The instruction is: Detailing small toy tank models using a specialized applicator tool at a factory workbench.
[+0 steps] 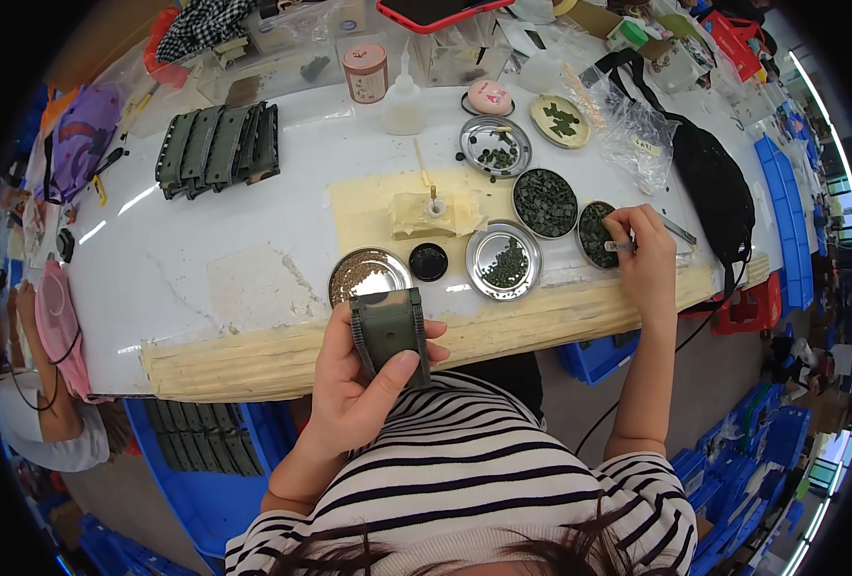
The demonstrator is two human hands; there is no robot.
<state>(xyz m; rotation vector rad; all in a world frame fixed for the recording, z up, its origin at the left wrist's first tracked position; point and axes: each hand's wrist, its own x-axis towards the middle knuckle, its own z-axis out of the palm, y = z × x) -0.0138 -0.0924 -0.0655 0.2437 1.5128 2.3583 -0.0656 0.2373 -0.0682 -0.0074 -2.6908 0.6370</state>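
Observation:
My left hand (354, 384) is closed around a curved green camouflage plastic part (388, 331), thumb on its face, above the table's front edge. My right hand (647, 254) reaches to a small round tin (594, 233) of dark green pieces, its fingers pinched at the rim. A short silvery strip (621, 247) shows by those fingertips; what they hold I cannot make out. Next to that tin stands a larger tin of dark green chips (545, 203). A metal dish (474, 271) holds small green bits, and another dish (397, 276) holds brown grains. Between these two sits a small black cup (428, 261).
Several camouflage parts (217, 149) lie together at the back left. A tape-wrapped block (436, 213) with a brush stands mid-table, a squeeze bottle (404, 106) behind it. A black bag (714, 182) lies at right. Below the table, a blue crate (181, 490) holds more parts.

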